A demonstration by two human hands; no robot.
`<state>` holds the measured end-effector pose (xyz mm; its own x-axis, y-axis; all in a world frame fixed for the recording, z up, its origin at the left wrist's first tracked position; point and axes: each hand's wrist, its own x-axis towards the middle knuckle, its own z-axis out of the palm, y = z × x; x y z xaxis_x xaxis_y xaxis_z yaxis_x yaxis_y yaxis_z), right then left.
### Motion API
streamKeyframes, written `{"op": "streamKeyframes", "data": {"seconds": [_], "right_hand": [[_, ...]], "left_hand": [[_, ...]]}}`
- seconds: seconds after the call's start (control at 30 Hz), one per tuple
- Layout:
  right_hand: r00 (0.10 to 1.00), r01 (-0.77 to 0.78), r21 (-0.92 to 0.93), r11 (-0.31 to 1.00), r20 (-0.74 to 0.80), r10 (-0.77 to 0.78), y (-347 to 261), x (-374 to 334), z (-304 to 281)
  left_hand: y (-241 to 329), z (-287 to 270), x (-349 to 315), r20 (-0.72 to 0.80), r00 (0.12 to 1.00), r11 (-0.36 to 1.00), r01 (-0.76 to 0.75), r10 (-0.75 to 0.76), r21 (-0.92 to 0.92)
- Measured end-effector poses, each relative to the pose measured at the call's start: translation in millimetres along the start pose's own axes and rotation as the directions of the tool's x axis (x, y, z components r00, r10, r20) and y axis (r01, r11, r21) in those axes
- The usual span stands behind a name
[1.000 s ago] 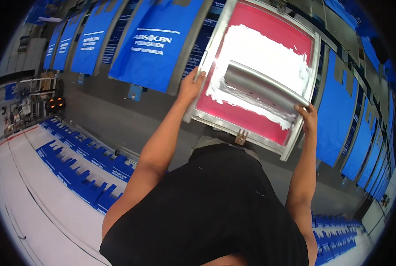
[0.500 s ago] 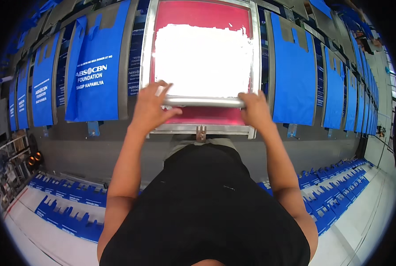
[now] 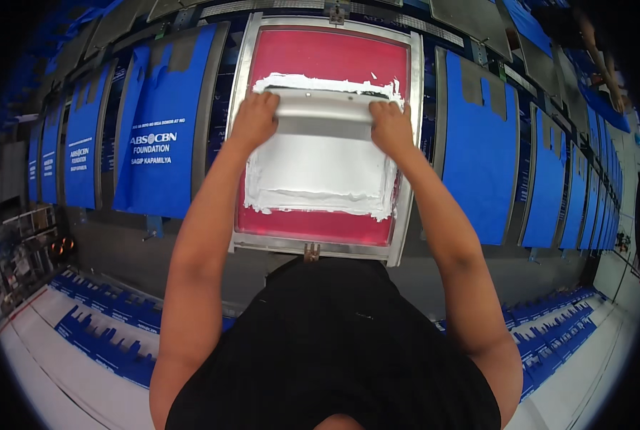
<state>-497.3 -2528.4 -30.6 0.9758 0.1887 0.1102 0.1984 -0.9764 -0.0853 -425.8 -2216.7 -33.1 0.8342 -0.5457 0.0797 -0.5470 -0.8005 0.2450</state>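
A screen-printing frame [image 3: 414, 158] with silver metal sides lies in front of me, its mesh [image 3: 327, 54] red around the border. White ink [image 3: 320, 166] covers the middle of the mesh, with ragged, thicker edges. Across the upper part of the ink lies a wide silver squeegee [image 3: 325, 107]. Closed round its left end is my left hand [image 3: 257, 118]; my right hand [image 3: 391, 127] grips the right end. Both arms reach forward. The squeegee's lower edge is hard to make out against the ink.
Blue bags lie flat on grey boards in rows, one bag [image 3: 151, 143] left of the frame and another [image 3: 479, 143] to its right. Metal clamps [image 3: 311, 251] sit at the frame's near and far ends. More blue bags [image 3: 105, 344] lie low on both sides. Another person's arm [image 3: 603, 61] shows at upper right.
Both hands have moved away from my body, carrying the squeegee from the frame's near end to the far part of the ink. My left fingers, partly spread before, are now closed round it.
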Motion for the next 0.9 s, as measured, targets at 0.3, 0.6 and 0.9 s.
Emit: {"op": "streamKeyframes", "data": {"seconds": [0.3,0.6,0.9], "right_hand": [[0.941,-0.068,0.258,0.964,0.337,-0.024,-58,-121,-88],[0.842,-0.196,0.145,0.97,0.533,0.09,-82,-153,-84],[0.949,-0.142,0.077,0.987,0.295,0.113,-38,-83,-33]], "left_hand": [[69,-68,-139,0.138,0.99,0.986,0.031,-0.008,-0.161],[81,-45,-174,0.245,0.968,0.969,0.111,-0.055,-0.22],[53,-23,-81,0.181,0.961,0.967,0.231,-0.209,-0.107]]}}
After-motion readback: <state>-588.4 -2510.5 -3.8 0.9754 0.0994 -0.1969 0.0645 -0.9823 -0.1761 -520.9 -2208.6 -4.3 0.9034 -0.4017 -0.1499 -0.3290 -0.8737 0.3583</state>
